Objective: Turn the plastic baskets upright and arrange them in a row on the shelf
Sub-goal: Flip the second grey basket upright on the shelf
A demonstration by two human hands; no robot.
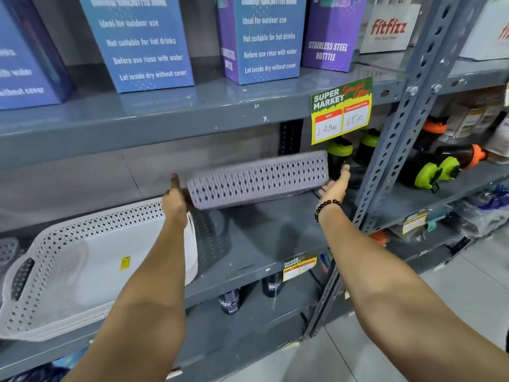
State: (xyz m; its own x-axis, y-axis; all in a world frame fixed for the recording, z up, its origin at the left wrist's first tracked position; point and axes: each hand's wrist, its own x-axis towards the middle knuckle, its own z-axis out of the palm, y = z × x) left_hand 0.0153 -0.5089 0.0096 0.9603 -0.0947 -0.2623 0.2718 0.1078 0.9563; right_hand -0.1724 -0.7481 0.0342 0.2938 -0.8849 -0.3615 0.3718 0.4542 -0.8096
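Mid-frame, left hand (pixel 175 201) and right hand (pixel 334 186) grip the grey basket's (pixel 259 179) ends, tilted above the shelf (pixel 275 232). Likely next: level it, set it beside the white basket (pixel 91 260) at lower left.

Two baskets showed clearly: one purple (pixel 259 180), one white (pixel 82 260). Four blue-purple boxes (pixel 143 45) stood above. Three price tags (pixel 341 111) hung on the shelves (pixel 192 106).

bright, even | soft shadows | basket (pixel 259 179) motion-blurred | edges fisheye-bent
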